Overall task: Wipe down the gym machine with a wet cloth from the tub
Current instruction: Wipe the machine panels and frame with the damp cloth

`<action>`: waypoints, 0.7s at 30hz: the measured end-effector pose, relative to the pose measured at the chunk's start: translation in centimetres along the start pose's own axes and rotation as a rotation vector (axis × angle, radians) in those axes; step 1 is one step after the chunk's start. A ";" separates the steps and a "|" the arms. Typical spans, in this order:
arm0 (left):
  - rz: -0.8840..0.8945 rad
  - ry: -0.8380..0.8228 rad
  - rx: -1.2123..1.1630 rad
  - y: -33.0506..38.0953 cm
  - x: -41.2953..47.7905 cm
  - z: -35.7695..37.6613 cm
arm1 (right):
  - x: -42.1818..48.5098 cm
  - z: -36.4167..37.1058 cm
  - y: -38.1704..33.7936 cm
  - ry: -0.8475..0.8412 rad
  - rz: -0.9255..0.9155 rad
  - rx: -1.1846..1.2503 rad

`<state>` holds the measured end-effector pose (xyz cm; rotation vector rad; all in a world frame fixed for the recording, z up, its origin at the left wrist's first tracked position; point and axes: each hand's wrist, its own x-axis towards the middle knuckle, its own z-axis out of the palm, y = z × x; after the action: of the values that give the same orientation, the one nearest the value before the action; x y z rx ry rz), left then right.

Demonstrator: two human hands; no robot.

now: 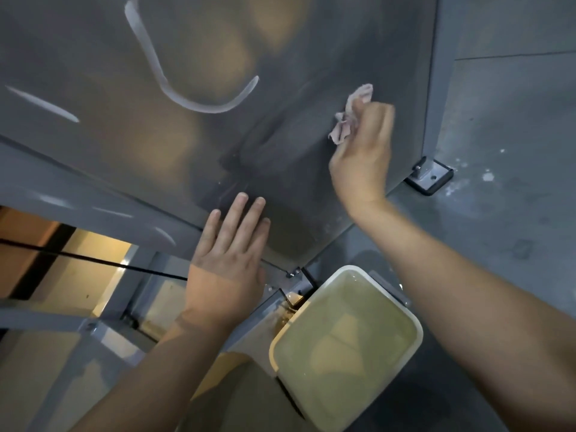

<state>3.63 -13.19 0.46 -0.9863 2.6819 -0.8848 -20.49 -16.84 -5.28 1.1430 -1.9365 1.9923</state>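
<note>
There are two hands, one cloth and one tub.

The right hand (363,157) has its grip closed around the one pink cloth (350,115). The cloth is bunched up. It pokes out above the fingers and touches the grey panel of the gym machine (156,135), near the panel's right edge.

The left hand (229,263) lies flat on the lower part of the same panel. Its four fingers are straight and close together, so its grip is wide and holds nothing.

The one tub (273,353) sits on the floor (498,120), below the panel and between the two arms. It has a pale rim and is full of yellowish water (349,338).

One metal foot (431,177) with a bolt stands on the floor at the machine's right corner.

The panel has one big white curved mark (199,106) and a few thin white streaks. They are blurry and do not read as letters.
</note>
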 end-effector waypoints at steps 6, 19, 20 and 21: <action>-0.061 0.023 -0.037 1.0 0.0 0.6 | -7.5 -0.2 -1.2 -0.535 -0.387 -0.120; -0.196 0.071 -0.139 3.8 -1.3 3.5 | -9.1 -0.8 0.7 -0.579 -0.381 -0.256; -0.213 0.074 -0.155 4.0 -1.5 3.7 | -8.4 -1.2 1.8 -0.592 -0.335 -0.249; -0.228 0.073 -0.172 4.2 -1.5 3.8 | -7.5 -1.3 3.6 -0.542 -0.258 -0.229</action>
<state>3.79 -11.50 -5.15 -1.3446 2.7848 -0.7493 -17.83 -13.31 -12.43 1.8930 -2.0307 1.3821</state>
